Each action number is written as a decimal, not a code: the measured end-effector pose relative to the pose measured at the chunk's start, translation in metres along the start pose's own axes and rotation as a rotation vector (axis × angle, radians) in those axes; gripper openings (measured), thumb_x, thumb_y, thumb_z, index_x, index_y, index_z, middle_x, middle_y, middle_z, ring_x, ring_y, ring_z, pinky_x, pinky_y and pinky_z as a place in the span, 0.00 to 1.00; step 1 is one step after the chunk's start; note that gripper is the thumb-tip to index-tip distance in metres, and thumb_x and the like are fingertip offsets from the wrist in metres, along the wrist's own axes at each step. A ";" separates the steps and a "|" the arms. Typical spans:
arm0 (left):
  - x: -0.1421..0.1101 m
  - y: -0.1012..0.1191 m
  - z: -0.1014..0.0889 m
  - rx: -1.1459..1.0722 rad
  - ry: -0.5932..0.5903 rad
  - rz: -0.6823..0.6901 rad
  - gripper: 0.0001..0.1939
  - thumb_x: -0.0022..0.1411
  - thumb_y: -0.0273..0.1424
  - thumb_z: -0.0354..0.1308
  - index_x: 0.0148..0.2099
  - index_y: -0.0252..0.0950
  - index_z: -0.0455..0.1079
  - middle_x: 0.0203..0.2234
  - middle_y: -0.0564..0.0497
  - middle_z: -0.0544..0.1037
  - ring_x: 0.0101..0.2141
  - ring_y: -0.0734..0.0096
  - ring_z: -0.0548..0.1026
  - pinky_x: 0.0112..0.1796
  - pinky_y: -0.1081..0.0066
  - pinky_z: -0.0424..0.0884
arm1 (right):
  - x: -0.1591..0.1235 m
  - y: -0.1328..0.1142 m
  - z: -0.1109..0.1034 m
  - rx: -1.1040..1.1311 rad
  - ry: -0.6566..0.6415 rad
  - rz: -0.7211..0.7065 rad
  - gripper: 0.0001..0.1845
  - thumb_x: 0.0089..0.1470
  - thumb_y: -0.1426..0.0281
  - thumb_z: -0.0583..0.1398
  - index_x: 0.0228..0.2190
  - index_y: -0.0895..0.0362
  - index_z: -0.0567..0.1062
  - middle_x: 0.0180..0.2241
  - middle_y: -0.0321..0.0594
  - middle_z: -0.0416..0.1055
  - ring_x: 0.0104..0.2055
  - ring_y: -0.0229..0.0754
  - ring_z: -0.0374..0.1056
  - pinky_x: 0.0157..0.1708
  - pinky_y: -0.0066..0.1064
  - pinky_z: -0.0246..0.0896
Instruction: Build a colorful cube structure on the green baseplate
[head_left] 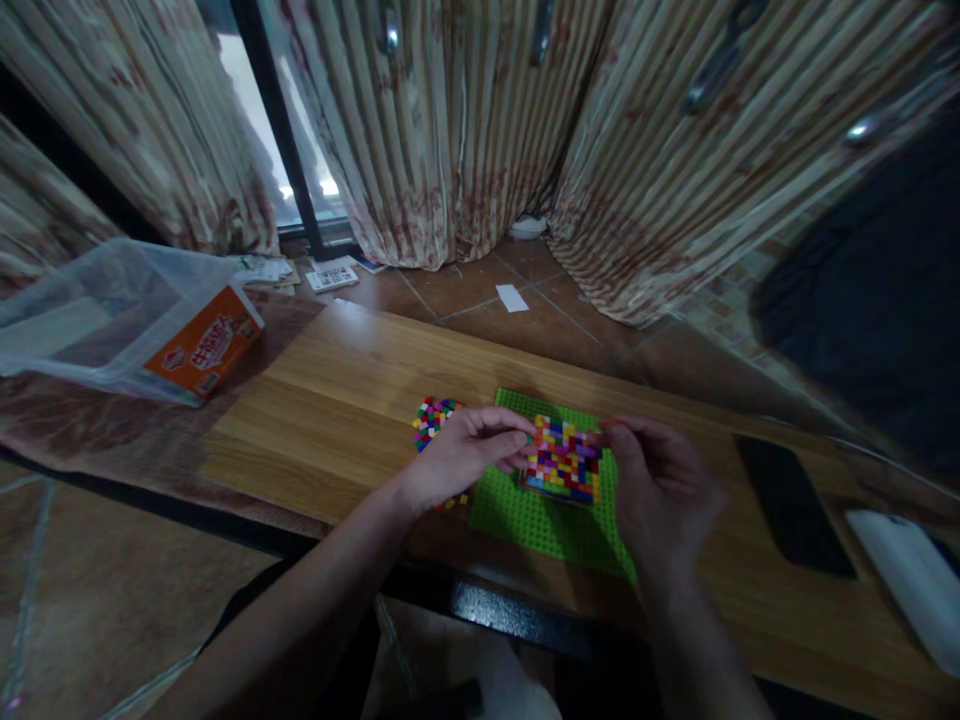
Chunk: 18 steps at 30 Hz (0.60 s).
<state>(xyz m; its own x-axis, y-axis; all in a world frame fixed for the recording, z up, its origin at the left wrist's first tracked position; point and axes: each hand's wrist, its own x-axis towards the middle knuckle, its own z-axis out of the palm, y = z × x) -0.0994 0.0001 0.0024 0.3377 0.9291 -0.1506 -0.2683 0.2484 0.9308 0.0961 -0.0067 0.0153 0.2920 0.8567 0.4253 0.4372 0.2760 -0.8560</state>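
A block of small multicoloured toy bricks (562,460) stands in stacked layers on a green studded baseplate (551,530). At its left edge, my left hand (472,450) has thumb and forefinger pinched together; a tiny green bit shows at the fingertips, too small to name surely. My right hand (664,485) is closed at the block's right side, thumb against the fingers, and whatever it may pinch is hidden. Loose coloured bricks (431,415) lie in a pile left of the baseplate, partly covered by my left hand and wrist.
The wooden table (315,400) carries a dark phone-like slab (795,505) and a white object (904,580) on the right. A clear plastic bin (112,320) with an orange label sits at the left. Curtains (450,130) hang behind; white paper (511,298) lies on the tiled floor.
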 end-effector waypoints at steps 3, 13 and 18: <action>0.002 0.000 -0.002 0.033 0.064 0.000 0.10 0.57 0.33 0.64 0.40 0.34 0.76 0.29 0.51 0.80 0.28 0.77 0.76 0.32 0.74 0.70 | 0.012 0.006 -0.012 0.093 0.001 0.112 0.11 0.48 0.62 0.67 0.31 0.56 0.79 0.26 0.37 0.77 0.27 0.40 0.73 0.30 0.34 0.71; 0.006 -0.004 -0.003 0.109 0.147 0.006 0.10 0.55 0.33 0.64 0.39 0.34 0.76 0.26 0.52 0.78 0.28 0.76 0.74 0.30 0.75 0.69 | 0.015 0.018 -0.030 0.029 -0.434 0.081 0.09 0.53 0.62 0.64 0.34 0.51 0.82 0.37 0.39 0.78 0.36 0.40 0.74 0.37 0.36 0.74; 0.006 -0.004 -0.003 0.121 0.158 -0.011 0.11 0.55 0.34 0.64 0.39 0.34 0.76 0.26 0.52 0.77 0.28 0.77 0.74 0.29 0.75 0.68 | 0.010 0.018 -0.028 -0.125 -0.486 -0.063 0.09 0.56 0.63 0.62 0.36 0.51 0.81 0.40 0.39 0.79 0.42 0.43 0.74 0.44 0.40 0.71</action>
<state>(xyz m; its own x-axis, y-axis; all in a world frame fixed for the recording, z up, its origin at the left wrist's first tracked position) -0.0991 0.0057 -0.0031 0.1916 0.9603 -0.2029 -0.1519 0.2333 0.9605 0.1309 -0.0053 0.0128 -0.1553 0.9522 0.2631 0.5482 0.3046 -0.7789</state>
